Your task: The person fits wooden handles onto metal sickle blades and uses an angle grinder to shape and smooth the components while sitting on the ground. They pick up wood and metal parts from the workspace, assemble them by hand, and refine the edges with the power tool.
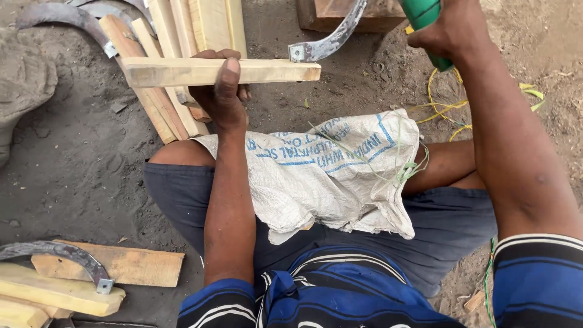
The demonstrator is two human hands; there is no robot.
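Left hand: the left hand (221,85) was clamped round a pale wooden slat (221,71), thumb laid over its front face, fingers hidden behind; the slat was held level, out past the knees.
Right hand: the right hand (446,30) was closed on a green-handled tool (425,18) at the top edge of the view; its working end was cut off by the frame, so what kind of tool it was could not be told.
Hands together or apart: well apart, the slat's right end lying between them.
Risk, slat: held at one spot only, with both ends free, the slat looked likely to twist or kick if the tool met its far end.
Risk, thumb: the thumb lay across the slat's face, so a slip of the tool along the wood could reach it.
Risk, blade: a curved metal blade (331,39) hung just above the slat's right end, close enough to snag.
Left arm pose: stretched straight forward from the shoulder, wrist flat, forearm crossing the thigh.
Right arm pose: raised, elbow bent, forearm steep, wrist cocked inward.
Lap: a white woven sack (331,173) covered the knees.
Ground beyond the hands: a stack of wooden slats (182,36) on the dirt.
Lower left corner of the ground: planks (121,264) and another curved blade (57,252).
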